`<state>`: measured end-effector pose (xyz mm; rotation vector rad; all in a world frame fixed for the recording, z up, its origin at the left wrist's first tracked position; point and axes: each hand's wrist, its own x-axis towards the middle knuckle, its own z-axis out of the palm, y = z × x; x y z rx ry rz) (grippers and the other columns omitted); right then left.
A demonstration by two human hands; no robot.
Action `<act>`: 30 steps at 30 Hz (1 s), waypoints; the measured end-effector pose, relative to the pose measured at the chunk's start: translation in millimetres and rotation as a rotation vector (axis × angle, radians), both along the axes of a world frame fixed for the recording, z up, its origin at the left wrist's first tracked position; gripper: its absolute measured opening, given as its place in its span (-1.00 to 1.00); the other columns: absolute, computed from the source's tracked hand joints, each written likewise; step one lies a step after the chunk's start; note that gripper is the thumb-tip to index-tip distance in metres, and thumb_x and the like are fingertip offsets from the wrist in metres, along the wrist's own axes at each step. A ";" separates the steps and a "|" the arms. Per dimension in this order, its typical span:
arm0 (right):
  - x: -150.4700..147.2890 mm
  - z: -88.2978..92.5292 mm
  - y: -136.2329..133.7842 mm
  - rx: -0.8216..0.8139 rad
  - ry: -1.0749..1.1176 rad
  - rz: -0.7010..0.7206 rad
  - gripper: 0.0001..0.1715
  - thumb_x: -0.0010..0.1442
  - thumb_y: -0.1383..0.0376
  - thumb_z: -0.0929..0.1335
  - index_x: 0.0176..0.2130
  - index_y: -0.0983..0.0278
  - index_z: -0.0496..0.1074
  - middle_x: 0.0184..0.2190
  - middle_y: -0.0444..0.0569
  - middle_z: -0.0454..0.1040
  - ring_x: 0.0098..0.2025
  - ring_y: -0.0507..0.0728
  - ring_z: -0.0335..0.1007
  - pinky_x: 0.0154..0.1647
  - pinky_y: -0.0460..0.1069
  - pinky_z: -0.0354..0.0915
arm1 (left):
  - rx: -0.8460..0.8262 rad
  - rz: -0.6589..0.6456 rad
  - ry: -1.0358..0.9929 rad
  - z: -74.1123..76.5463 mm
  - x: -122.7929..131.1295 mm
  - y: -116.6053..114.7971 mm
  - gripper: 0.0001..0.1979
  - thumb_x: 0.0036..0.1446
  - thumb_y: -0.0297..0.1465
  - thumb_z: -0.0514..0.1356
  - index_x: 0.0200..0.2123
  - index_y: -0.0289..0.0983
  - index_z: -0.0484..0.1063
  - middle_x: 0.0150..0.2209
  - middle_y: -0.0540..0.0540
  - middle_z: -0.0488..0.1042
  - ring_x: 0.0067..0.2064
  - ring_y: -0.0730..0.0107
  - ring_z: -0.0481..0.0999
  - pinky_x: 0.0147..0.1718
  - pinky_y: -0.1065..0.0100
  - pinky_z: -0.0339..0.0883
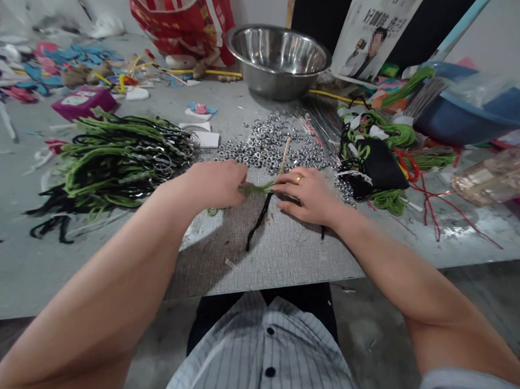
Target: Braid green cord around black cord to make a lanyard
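Between my two hands stretches a short length of green cord [257, 188], slightly blurred. My left hand [220, 183] has its fingers curled closed at the cord's left end. At the other end, my right hand [305, 192], with a ring on one finger, pinches the cord; its fingertips are partly hidden. A thin wooden stick [285, 154] points up from beside the right fingers. Below them, a black cord [259, 221] hangs down onto the table. Just beyond both hands lies a spread of small silvery rings [263, 143].
A pile of green and black cords with metal rings [116, 159] lies left. Behind stand a steel bowl [276, 81] and a red bag [178, 19]. To the right are green cord bundles [394, 129], a blue basin [463, 116] and a clear bottle [494, 176]. A purple box [84, 103] sits left.
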<state>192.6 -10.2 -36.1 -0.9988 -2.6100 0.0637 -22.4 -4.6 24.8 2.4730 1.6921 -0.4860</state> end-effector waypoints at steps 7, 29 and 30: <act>-5.6 2.0 -5.9 -0.028 -0.171 0.061 -0.48 0.27 0.07 0.20 0.09 0.26 0.38 0.09 0.04 0.41 0.13 0.29 0.10 0.06 0.18 -0.06 | -0.067 0.072 0.108 -0.5 -0.5 2.1 -0.74 0.00 -0.33 0.09 -0.26 -0.28 0.48 -0.27 -0.26 0.52 -0.26 0.03 0.51 -0.33 0.19 0.32; -2.6 -2.2 2.1 -0.105 0.023 0.047 -0.56 0.21 0.04 0.26 -0.12 0.27 0.48 -0.08 0.07 0.51 0.06 0.25 0.25 0.06 0.18 0.04 | -0.450 0.586 -1.553 -14.4 15.8 10.3 -0.82 0.17 -0.50 0.07 -0.50 -0.27 0.20 -0.63 0.04 0.39 -0.73 0.60 0.28 -0.73 0.54 0.05; -0.9 -2.2 3.8 -0.100 0.075 0.030 -0.58 0.21 0.03 0.25 -0.16 0.26 0.49 -0.12 0.05 0.52 0.01 0.23 0.29 0.05 0.17 0.05 | -0.455 0.593 -1.564 -15.0 18.1 8.9 -0.82 0.16 -0.51 0.08 -0.50 -0.28 0.20 -0.64 0.05 0.38 -0.73 0.60 0.28 -0.73 0.54 0.06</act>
